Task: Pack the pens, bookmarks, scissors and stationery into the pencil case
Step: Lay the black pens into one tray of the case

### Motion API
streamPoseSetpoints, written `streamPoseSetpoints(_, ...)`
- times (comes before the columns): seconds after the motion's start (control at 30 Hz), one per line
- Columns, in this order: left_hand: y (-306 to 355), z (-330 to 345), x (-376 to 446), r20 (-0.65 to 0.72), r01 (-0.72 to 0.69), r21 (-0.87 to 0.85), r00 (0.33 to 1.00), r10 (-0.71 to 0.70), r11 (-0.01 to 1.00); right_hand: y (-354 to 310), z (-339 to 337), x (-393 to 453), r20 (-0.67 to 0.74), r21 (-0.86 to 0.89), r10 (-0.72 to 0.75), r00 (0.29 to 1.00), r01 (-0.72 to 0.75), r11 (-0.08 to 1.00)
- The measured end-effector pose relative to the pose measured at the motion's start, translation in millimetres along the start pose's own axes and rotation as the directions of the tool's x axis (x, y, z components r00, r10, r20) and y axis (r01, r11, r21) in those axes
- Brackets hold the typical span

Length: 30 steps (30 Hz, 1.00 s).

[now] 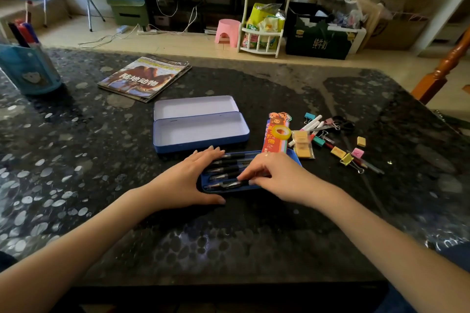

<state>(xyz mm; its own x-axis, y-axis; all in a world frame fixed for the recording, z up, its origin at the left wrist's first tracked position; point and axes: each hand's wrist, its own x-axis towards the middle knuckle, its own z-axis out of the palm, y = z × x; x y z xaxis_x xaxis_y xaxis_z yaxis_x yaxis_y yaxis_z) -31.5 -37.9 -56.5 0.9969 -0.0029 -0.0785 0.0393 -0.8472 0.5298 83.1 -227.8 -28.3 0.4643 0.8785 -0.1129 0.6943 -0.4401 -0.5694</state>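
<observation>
A blue tin pencil case (201,124) lies open on the dark table, its two halves empty. In front of it sits a blue inner tray (295,157) with several black pens (229,169) lying side by side. My left hand (193,180) rests flat against the tray's left end, fingers straight. My right hand (277,178) pinches the nearest black pen in the tray. Colourful bookmarks (274,132) lean on the tray's far right corner, a tape roll (281,132) on top. Scissors (342,123), white markers (312,123), erasers and binder clips (347,159) lie to the right.
A magazine (145,77) lies at the back left of the table. A blue pen holder (30,68) with markers stands at the far left. A wooden chair post (442,68) rises at the right edge. Floor clutter lies beyond the table.
</observation>
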Motion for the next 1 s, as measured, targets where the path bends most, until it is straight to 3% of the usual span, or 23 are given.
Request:
streamPoseSetpoints(0.1, -2, 3, -1, -0.012, -0.006, -0.002, 1.000, 0.006, 1.000, 0, 8, 3, -0.019, 0.065, -0.022, 1.000, 0.024, 0.998)
streamPoseSetpoints(0.23, 3, 2, -2, -0.001, 0.010, 0.010, 1.000, -0.010, 1.000, -3, 20, 3, -0.144, 0.131, -0.030, 0.989, 0.049, 0.990)
streamPoseSetpoints(0.4, 10, -5, 1, 0.040, 0.089, -0.018, 0.995, -0.088, 0.996, -8, 34, 7, -0.245, 0.000, -0.107, 0.964, 0.110, 0.994)
streamPoseSetpoints(0.53, 1, 5, -2, -0.008, 0.034, -0.030, 0.999, -0.034, 0.999, -7, 24, 3, -0.158, -0.036, -0.125, 0.979, 0.121, 0.992)
streamPoseSetpoints(0.67, -10, 21, -4, 0.008, -0.028, 0.157, 1.000, 0.027, 0.987, 3, 16, -4, 0.011, -0.130, -0.103, 0.995, 0.103, 0.986)
streamPoseSetpoints(0.73, -11, 25, -2, -0.015, -0.038, 0.211, 0.999, 0.042, 0.977, 4, 14, -5, 0.020, -0.124, -0.106, 0.994, 0.108, 0.986)
streamPoseSetpoints(0.87, -9, 23, -2, -0.054, -0.028, 0.214, 0.998, 0.041, 0.976, 8, -12, -4, -0.178, -0.059, -0.109, 0.978, 0.100, 0.993)
streamPoseSetpoints(1.0, -9, 19, -4, -0.029, -0.014, 0.268, 0.999, 0.023, 0.963, 49, -68, -6, -0.454, -0.098, 0.104, 0.885, -0.166, 0.981)
